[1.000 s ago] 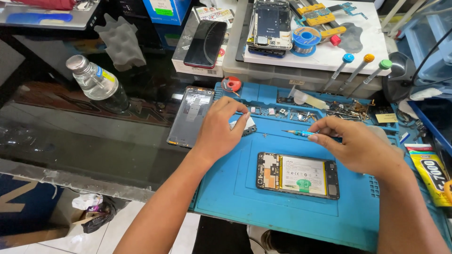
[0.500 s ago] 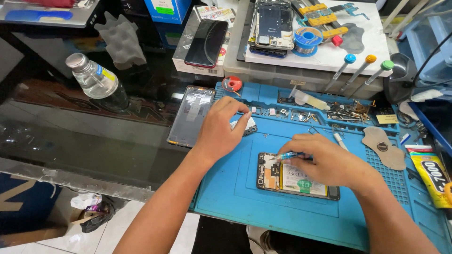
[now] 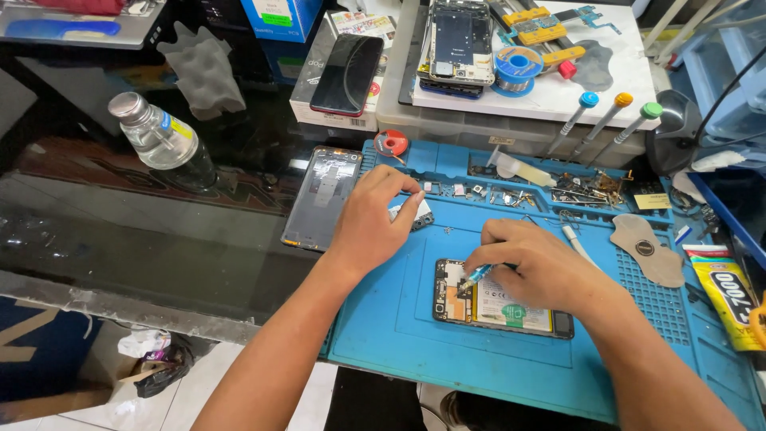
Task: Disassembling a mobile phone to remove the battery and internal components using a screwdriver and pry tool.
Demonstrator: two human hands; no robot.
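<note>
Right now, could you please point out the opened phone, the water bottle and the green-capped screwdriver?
opened phone [image 3: 511,313]: head view, on its battery.
water bottle [image 3: 163,142]: head view, on its clear body.
green-capped screwdriver [image 3: 650,111]: head view, on its green cap.

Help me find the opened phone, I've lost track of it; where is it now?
In the head view, the opened phone lies on the blue mat, right of centre, under the right hand.

Opened phone [image 3: 503,307]: upper middle hidden under right hand [image 3: 535,267]. Tool [image 3: 476,276]: only blue tip visible, shaft hidden in the fingers. Small part beneath left hand [image 3: 375,215]: mostly covered, kind unclear. Loose parts [image 3: 586,187] in mat tray: too small to identify. Yellow tube [image 3: 730,291]: cut off at right edge.
</note>
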